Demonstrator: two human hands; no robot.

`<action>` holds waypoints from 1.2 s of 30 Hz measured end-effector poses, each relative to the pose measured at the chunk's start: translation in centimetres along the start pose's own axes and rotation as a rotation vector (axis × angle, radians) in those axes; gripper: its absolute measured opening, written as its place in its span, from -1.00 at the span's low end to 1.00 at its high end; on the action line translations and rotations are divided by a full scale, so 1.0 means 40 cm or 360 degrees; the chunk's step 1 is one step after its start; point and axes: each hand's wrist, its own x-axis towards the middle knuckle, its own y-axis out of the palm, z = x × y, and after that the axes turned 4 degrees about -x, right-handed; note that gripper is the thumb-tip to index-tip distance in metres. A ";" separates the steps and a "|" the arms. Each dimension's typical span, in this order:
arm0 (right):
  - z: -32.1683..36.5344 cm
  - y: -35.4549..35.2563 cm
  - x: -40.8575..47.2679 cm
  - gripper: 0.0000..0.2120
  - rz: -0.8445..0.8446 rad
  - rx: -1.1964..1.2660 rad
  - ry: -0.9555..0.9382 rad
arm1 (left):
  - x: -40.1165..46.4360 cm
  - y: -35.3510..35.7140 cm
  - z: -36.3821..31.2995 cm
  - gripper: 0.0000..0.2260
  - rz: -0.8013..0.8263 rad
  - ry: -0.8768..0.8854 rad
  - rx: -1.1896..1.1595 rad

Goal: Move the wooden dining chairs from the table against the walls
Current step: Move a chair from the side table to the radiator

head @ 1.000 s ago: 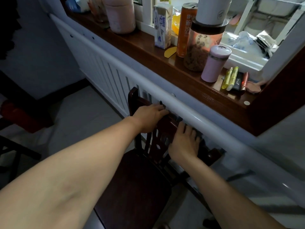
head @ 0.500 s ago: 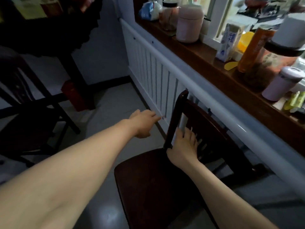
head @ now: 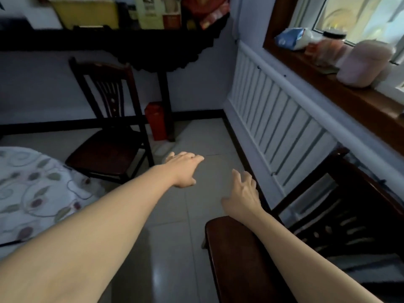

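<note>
Near chair (head: 251,259) cropped at frame | sill jars (head: 363,64) blurred | both hands empty

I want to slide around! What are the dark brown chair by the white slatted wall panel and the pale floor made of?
Dark brown chair: looks like varnished wood, with a soft sheen on its seat. Pale floor: probably glazed tile, with thin joint lines and a bright reflection.

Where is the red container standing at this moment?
In the head view the red container stands on the floor at upper centre, against the far wall, beside the leg of the dark console table and just right of the far wooden chair.
</note>
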 end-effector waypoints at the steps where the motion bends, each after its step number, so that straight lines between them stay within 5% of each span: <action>1: 0.044 0.012 0.004 -0.25 0.0012 -0.0020 -0.0026 | -0.023 0.003 0.050 -0.32 0.0001 -0.0049 -0.0013; 19: 0.585 0.131 0.135 -0.29 0.0169 -0.0212 -0.0610 | -0.288 -0.014 0.570 -0.28 -0.0105 -0.0758 -0.0336; 36: 0.845 0.013 0.730 -0.25 0.0100 -0.0258 -0.0888 | 0.143 -0.222 0.883 -0.29 -0.0307 -0.0868 -0.0431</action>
